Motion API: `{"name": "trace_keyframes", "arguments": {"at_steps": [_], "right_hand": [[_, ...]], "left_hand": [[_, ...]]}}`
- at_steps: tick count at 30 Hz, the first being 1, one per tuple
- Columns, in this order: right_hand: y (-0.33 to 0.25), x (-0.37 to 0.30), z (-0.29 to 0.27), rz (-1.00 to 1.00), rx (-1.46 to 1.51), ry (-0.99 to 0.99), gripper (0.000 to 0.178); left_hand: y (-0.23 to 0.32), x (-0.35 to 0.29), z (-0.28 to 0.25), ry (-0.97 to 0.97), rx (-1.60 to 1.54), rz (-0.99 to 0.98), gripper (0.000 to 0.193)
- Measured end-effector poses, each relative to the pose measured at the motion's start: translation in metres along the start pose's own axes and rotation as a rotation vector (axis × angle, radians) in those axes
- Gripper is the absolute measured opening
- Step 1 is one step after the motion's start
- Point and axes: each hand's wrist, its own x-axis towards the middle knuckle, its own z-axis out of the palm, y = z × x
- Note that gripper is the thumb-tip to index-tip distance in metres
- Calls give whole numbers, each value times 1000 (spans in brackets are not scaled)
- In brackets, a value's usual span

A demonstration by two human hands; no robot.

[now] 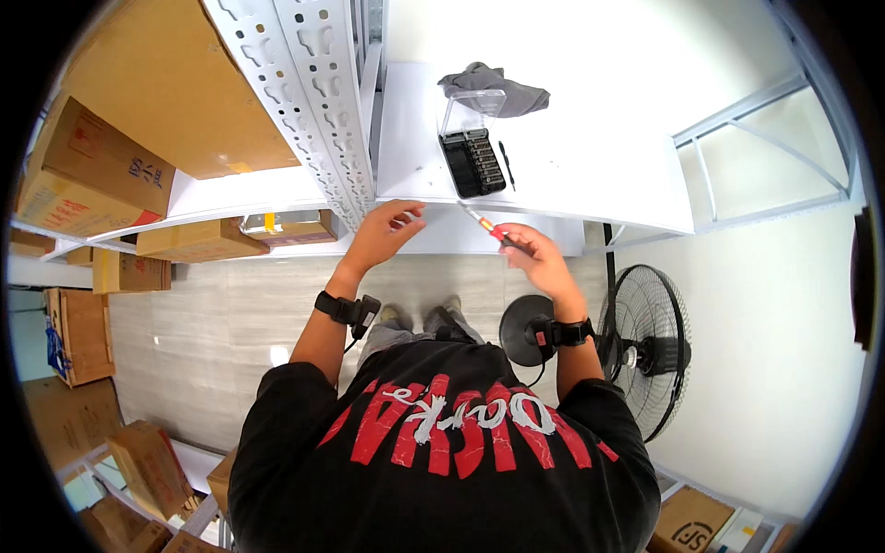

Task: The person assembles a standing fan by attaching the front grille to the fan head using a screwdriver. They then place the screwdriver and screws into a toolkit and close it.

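Note:
In my right hand [533,260] is a screwdriver [487,224] with a red and black handle, its tip pointing up and left toward the shelf edge. My left hand [387,232] hovers near the front edge of the white shelf [590,175], fingers apart and slightly curled, nothing in them. Beyond both hands lies a black case of bits [473,164], its clear lid [477,103] raised. A thin black rod [507,166] rests just right of the case. A crumpled grey cloth [516,96] is behind the lid.
A perforated metal upright [309,101] stands left of my left hand. Cardboard boxes [198,241] fill the shelving at left. On the right, a black floor fan [650,350] with its round base [527,332] stands close to my right arm. A lower white shelf [544,234] runs beneath.

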Motion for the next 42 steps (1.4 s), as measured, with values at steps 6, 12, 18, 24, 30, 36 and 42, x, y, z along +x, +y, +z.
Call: {"name": "trace_keyframes", "arguments": {"at_steps": [6, 12, 18, 24, 30, 36, 42], "right_hand": [[1, 45, -9, 80, -71, -178, 36], [2, 84, -57, -132, -383, -266, 36], [-3, 115, -82, -32, -506, -449, 26], [-2, 130, -100, -68, -488, -479, 31], [11, 122, -148, 13, -580, -348, 22], [20, 133, -155, 22, -386, -89, 24], [13, 164, -104, -87, -258, -44, 27]], "left_hand": [[11, 42, 7, -232, -248, -108, 24], [10, 69, 24, -227, -312, -108, 18], [14, 89, 43, -113, -258, -92, 15], [13, 104, 51, 2, -249, -110, 11], [1, 125, 41, 108, -230, -122, 11], [19, 148, 66, -39, 172, -20, 9], [20, 162, 100, -127, 506, 137, 14]]}}
